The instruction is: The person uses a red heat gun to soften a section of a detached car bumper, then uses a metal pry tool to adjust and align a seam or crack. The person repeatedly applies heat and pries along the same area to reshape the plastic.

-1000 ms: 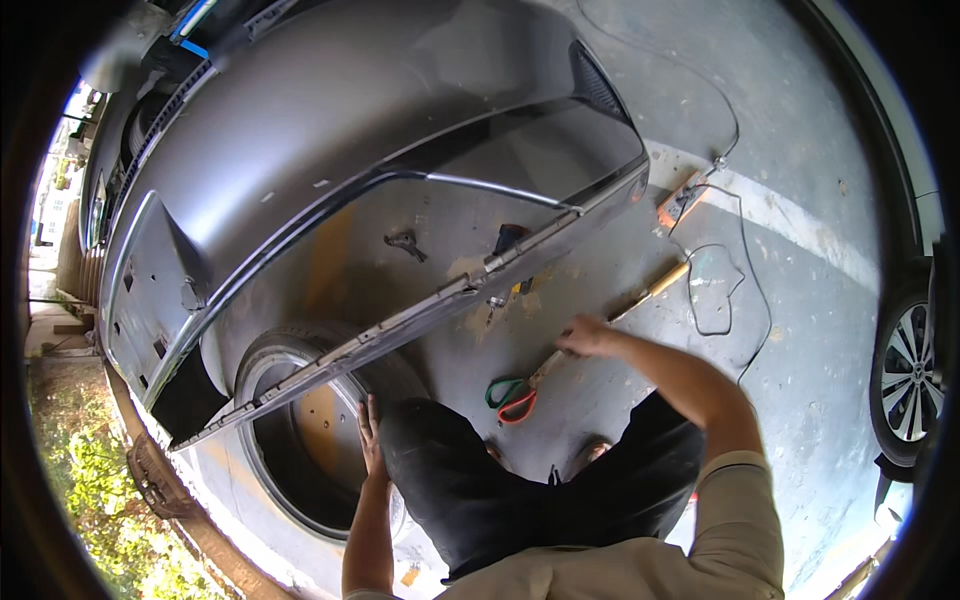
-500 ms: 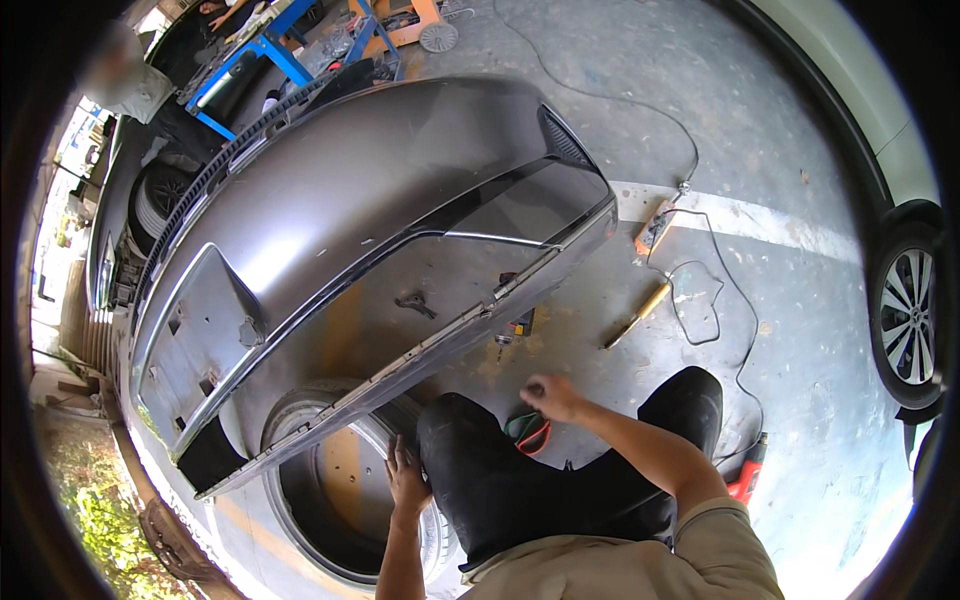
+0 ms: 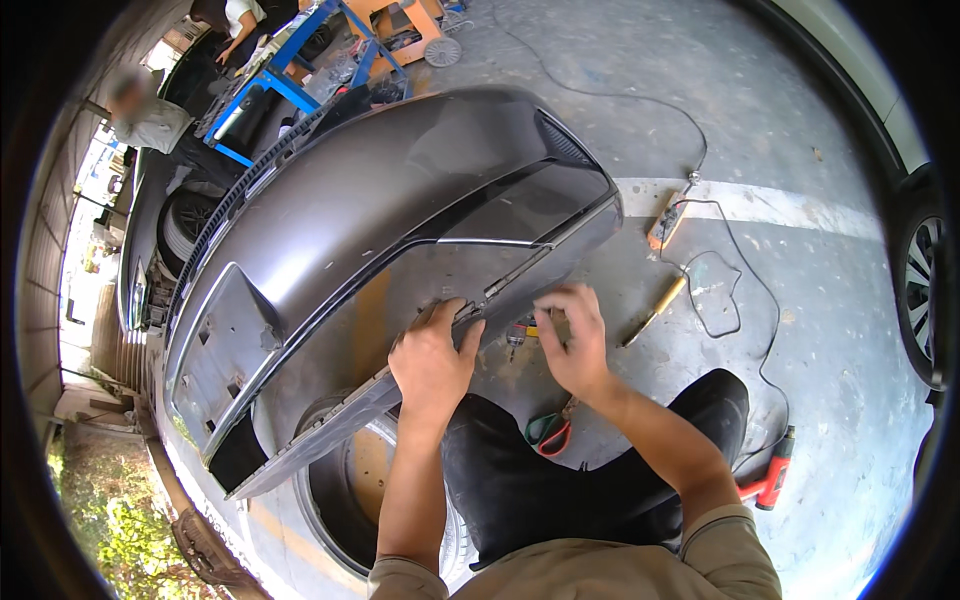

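Note:
A large dark grey car bumper [image 3: 380, 190] lies tilted before me, its near lower end over a tyre [image 3: 335, 510]. My left hand [image 3: 432, 362] is closed on the bumper's near edge, thumb and fingers on either side of the rim. Just right of it, my right hand [image 3: 578, 345] hovers by the same edge with fingers loosely curled and the thumb apart. Nothing shows between them, though the fingertips are slightly blurred. Scissors with red and green handles [image 3: 548, 435] lie on the floor between my knees. A small yellow and black tool [image 3: 518, 332] shows partly beyond the bumper edge.
To the right lie a wooden-handled tool [image 3: 655, 312], an orange power strip [image 3: 667, 220] with a trailing black cable [image 3: 770, 330], and a red heat gun [image 3: 772, 478]. A parked car's wheel [image 3: 922, 290] stands far right. Two people are near a blue stand [image 3: 285, 85] at back left.
My left hand has moved up from the tyre beside my knee onto the bumper's edge. My right hand has risen toward that edge, its fingers loosening. The view has shifted slightly.

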`<state>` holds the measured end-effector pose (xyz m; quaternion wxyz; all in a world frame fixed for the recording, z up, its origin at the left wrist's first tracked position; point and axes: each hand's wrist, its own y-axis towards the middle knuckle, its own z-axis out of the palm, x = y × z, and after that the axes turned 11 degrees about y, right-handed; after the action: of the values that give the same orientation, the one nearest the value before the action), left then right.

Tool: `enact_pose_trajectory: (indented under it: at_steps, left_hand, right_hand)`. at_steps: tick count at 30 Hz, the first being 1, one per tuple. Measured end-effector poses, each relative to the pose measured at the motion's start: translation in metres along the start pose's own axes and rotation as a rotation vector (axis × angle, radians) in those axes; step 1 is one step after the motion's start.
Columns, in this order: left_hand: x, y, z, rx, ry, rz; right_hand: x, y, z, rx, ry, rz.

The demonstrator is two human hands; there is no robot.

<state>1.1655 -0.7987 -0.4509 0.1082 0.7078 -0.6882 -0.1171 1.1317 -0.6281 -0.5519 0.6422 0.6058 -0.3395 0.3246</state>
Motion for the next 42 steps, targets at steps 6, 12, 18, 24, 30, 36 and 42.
enact_pose_trajectory:
  at_steps: [6,12,18,24,30,36,42]
  left_hand:
    - [0.004,0.003,0.005,-0.036,0.027,0.082]
    - [0.006,0.005,-0.003,0.043,-0.095,0.017]
    - [0.003,0.005,-0.008,0.116,-0.164,-0.104]
    - [0.005,0.004,-0.006,0.125,-0.177,-0.119]
    - [0.006,0.000,-0.010,0.120,-0.181,-0.172]
    - [-0.002,0.005,-0.013,0.159,-0.146,-0.187]
    - [0.002,0.008,-0.013,0.239,-0.126,-0.126]
  right_hand:
    - [0.011,0.074,0.002,0.497,-0.099,-0.139]
    - [0.004,0.097,0.000,0.851,-0.110,-0.106]
    - [0.004,0.103,0.004,0.887,-0.092,-0.044]
    - [-0.002,0.102,0.008,0.848,0.017,0.072]
    - [-0.003,0.109,0.019,0.917,-0.016,0.137]
    - [0.004,0.106,0.013,0.861,-0.139,0.160]
    - [0.000,0.121,0.008,1.051,0.088,0.274]
